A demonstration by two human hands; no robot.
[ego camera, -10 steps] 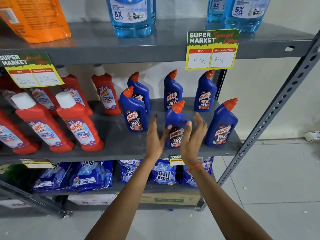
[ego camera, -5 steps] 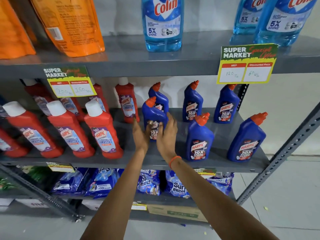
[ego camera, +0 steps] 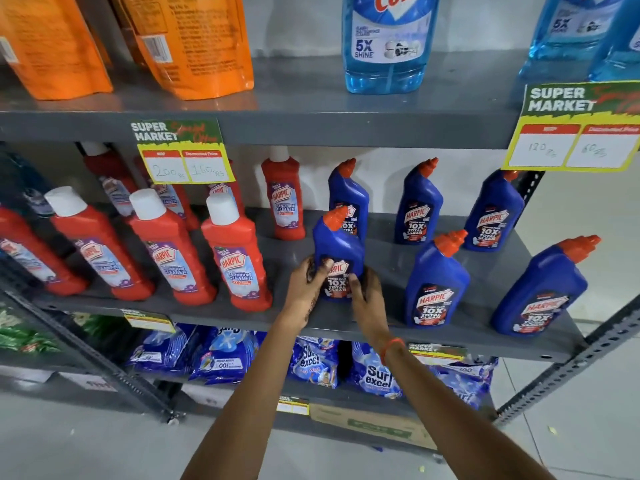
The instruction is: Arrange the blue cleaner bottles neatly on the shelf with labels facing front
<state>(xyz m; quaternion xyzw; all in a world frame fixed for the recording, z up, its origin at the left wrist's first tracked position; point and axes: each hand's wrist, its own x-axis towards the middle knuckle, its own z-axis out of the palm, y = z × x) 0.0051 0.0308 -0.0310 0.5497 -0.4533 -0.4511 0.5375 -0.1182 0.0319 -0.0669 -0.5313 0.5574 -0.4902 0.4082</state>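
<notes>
**A:** Head view, middle shelf (ego camera: 284,327). What is listed?

**B:** Six blue cleaner bottles, orange caps, all upright. Back row, toward the rear edge: three, namely the back-left bottle (ego camera: 348,195), back-middle bottle (ego camera: 419,202) and back-right bottle (ego camera: 495,211). Front row, near the front edge: the held bottle (ego camera: 337,244), the front-middle bottle (ego camera: 437,282), and the front-right bottle (ego camera: 540,292) by the shelf's right front corner.

**A:** Labels?

**B:** Facing front on all six, as far as can be read; the back-left bottle's label is partly hidden behind the held bottle.

**A:** Hands?

**B:** Left hand (ego camera: 306,289) wraps the held bottle's left side, thumb on the label. Right hand (ego camera: 367,299) presses its lower right side, a finger across the label. Both grips are closed around that one bottle, which stands just in front of the back-left bottle. An orange band circles the right wrist.

**A:** Rest of the shelf?

**B:** Red cleaner bottles (ego camera: 235,261) with white caps fill the left half, in two rows. A price tag (ego camera: 183,152) hangs from the upper shelf's front edge above them; a second tag (ego camera: 575,129) hangs toward the right end.

**A:** Other levels?

**B:** Upper shelf: orange pouches (ego camera: 194,43) at left, light-blue glass cleaner bottles (ego camera: 388,43) centre and right. Lower shelf: blue detergent packets (ego camera: 375,372).
</notes>
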